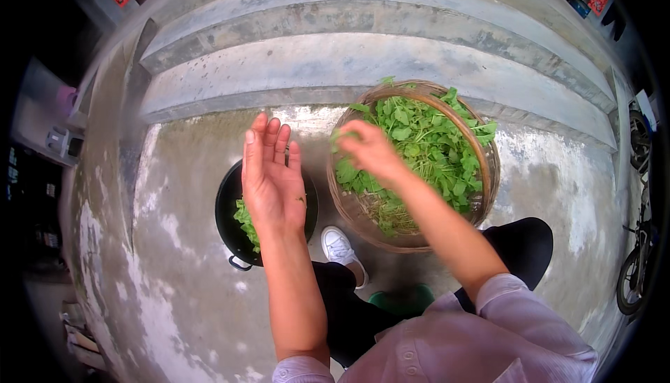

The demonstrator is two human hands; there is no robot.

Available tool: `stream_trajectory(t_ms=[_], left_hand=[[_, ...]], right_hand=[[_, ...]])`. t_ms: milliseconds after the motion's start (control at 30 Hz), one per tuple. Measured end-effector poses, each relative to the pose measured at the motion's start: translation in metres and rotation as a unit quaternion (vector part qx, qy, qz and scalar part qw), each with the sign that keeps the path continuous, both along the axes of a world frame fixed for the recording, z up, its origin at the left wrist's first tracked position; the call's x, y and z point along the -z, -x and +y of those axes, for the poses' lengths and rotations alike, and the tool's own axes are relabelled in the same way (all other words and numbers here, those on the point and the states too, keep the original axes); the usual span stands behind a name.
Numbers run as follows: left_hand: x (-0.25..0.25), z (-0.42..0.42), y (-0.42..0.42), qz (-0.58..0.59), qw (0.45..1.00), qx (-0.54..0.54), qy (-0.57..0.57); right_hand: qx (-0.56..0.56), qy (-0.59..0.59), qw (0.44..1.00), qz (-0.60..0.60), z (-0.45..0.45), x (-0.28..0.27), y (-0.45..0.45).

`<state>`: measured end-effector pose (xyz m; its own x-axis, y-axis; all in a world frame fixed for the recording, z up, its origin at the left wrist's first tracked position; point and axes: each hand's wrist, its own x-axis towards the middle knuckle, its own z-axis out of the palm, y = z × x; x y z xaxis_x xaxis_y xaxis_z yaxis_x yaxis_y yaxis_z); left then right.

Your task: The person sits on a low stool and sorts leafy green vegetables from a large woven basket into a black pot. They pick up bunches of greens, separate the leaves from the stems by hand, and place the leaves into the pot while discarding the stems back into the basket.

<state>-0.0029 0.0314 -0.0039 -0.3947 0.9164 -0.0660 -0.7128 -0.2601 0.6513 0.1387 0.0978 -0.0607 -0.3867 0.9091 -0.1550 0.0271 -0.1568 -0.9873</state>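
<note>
Over a dark round pan with a loop handle, my left hand is raised palm up, fingers apart; a small green bit clings to the palm. Some leafy greens lie in the pan, partly hidden by that hand and forearm. My right hand, blurred, pinches a small green leaf above the left side of a woven wicker basket. Leafy greens with thin stems fill much of the basket, under its arched handle.
Concrete steps rise beyond the basket. A white shoe stands between pan and basket, near something green low down. A motorcycle is at the far right edge. At the left stands a grey plastic stool.
</note>
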Motion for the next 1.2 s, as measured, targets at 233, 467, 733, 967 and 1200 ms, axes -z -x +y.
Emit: stream_trajectory(t_ms=[233, 467, 733, 967, 1200], left_hand=[[0.002, -0.008, 0.014, -0.069, 0.995, 0.065, -0.019], [-0.005, -0.006, 0.008, -0.050, 0.996, 0.068, 0.007], [0.005, 0.005, -0.004, -0.061, 0.994, 0.085, 0.034], [0.000, 0.010, -0.035, -0.004, 0.992, 0.102, 0.077], [0.029, 0.026, -0.060, 0.143, 0.975, 0.125, 0.115]], right_hand=[[-0.001, -0.187, 0.949, -0.253, 0.025, 0.132, 0.068], [0.041, -0.026, 0.928, -0.369, 0.054, 0.252, 0.018], [0.124, 0.013, 0.959, -0.253, 0.060, 0.230, -0.033], [0.110, 0.041, 0.992, -0.056, 0.060, 0.078, -0.125], [0.037, -0.051, 0.998, -0.003, 0.032, -0.041, -0.138]])
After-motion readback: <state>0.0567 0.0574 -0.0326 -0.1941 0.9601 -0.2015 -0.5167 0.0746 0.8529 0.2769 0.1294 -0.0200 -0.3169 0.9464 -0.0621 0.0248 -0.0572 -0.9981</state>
